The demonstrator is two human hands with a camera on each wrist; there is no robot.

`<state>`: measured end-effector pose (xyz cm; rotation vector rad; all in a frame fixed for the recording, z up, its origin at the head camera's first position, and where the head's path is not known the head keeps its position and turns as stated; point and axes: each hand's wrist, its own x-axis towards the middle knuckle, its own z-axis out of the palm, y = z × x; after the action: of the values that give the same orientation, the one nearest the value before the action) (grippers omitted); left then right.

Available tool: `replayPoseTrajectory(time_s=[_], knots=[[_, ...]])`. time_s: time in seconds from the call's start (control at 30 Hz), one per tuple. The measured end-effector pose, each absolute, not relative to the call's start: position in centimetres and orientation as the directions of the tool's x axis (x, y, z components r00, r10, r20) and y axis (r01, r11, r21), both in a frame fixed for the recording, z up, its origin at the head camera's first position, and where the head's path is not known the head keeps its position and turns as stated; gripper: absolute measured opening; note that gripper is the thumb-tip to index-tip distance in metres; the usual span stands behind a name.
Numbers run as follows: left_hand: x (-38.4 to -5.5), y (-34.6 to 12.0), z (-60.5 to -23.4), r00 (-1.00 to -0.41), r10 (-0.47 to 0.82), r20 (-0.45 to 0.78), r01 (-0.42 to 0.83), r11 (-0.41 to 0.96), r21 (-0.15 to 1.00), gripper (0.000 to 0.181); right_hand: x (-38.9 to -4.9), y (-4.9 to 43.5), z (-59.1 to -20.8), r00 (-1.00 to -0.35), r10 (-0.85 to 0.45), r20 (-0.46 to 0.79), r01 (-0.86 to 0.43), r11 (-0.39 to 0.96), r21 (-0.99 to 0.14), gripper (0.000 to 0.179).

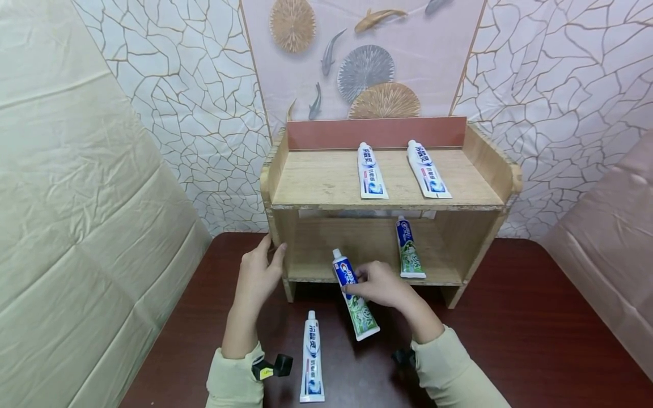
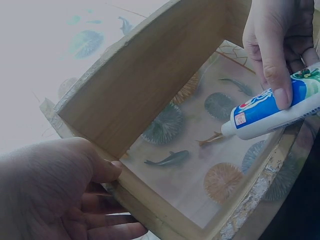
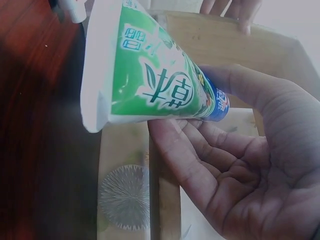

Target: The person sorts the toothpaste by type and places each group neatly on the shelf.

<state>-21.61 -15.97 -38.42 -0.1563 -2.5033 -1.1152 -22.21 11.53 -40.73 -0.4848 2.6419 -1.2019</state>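
In the head view, my right hand [image 1: 380, 284] grips a blue-and-green toothpaste tube [image 1: 363, 318] between thumb and fingers, cap end tilted up toward the lower shelf's front edge. The right wrist view shows the tube's flat green end [image 3: 145, 75] close up. My left hand [image 1: 257, 275] holds the left side panel of a small wooden shelf [image 1: 326, 184]; the left wrist view has its thumb on the panel's edge and the fingers along the outer side. A second blue-and-green tube [image 1: 410, 249] lies on the lower tier at the right.
Two white toothpaste tubes, one left [image 1: 372, 171] and one right [image 1: 428, 170], lie on the upper tier. Another white tube [image 1: 312, 358] lies on the dark red-brown table [image 1: 541, 328] between my forearms. Patterned cloth [image 1: 183, 85] hangs behind the shelf.
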Motion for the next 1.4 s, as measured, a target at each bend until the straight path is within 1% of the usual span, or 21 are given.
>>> replayPoseTrajectory(time_s=[0.27,0.53,0.83,1.03,1.4], knots=[[-21.5,-16.0,-38.3,-0.922,-0.059,0.383,0.246,0.676,0.695,0.043,-22.7,11.9,-40.2,-0.935,-0.352,-0.035,-0.203,0.615,-0.762,0.035],[-21.5,-16.0,-38.3,-0.917,-0.062,0.393,0.251,0.677,0.692,0.041,-22.8,11.9,-39.9,-0.940,-0.339,-0.037,-0.198,0.630,-0.751,0.031],[-21.6,-16.0,-38.4,-0.914,-0.062,0.401,0.257,0.676,0.691,0.040,-23.4,12.2,-39.8,-0.941,-0.338,-0.025,-0.206,0.628,-0.750,0.034],[-21.6,-16.0,-38.5,-0.916,-0.056,0.396,0.258,0.675,0.691,0.041,-23.7,12.3,-39.6,-0.946,-0.321,-0.041,-0.177,0.621,-0.763,0.039],[-21.5,-16.0,-38.4,-0.917,-0.061,0.394,0.255,0.671,0.697,0.041,-24.3,12.3,-39.3,-0.955,-0.288,-0.067,-0.137,0.633,-0.762,0.040]])
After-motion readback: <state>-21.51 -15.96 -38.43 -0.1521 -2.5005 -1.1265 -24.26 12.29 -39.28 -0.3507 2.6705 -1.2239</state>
